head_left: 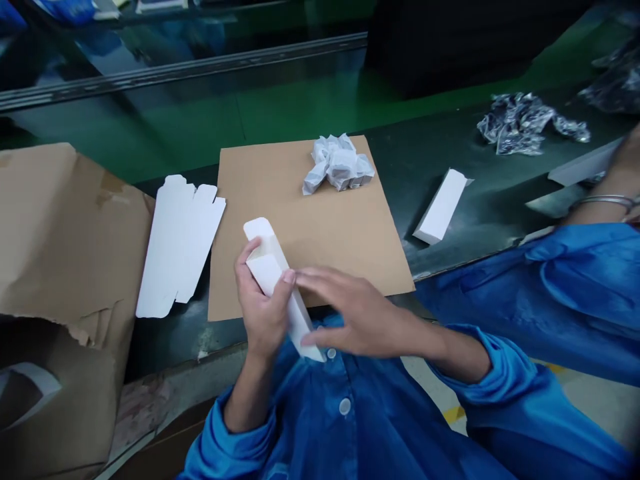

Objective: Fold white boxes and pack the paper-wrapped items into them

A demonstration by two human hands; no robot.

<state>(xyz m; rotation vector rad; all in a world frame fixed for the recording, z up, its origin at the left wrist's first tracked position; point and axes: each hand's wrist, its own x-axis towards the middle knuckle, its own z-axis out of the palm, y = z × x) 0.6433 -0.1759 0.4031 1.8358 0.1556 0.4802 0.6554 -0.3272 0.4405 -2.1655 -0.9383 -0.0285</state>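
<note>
1. The dark green bench (500,193) runs the full width of the view.
2. A brown cardboard sheet (280,193) lies flat at centre.
3. A stack of flat white carton blanks (177,243) lies just left of the sheet, touching its edge.
4. A torn brown carton (60,227) rests at far left.
5. A closed white box (441,205) lies right of the sheet.
6. Crumpled silver wrappers (520,123) lie beyond the closed box.

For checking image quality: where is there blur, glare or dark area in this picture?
Head view: the right hand is smeared by motion; the left hand and the white carton it grips look sharper; the green belt carries soft reflections; the top right corner is dark.
</note>
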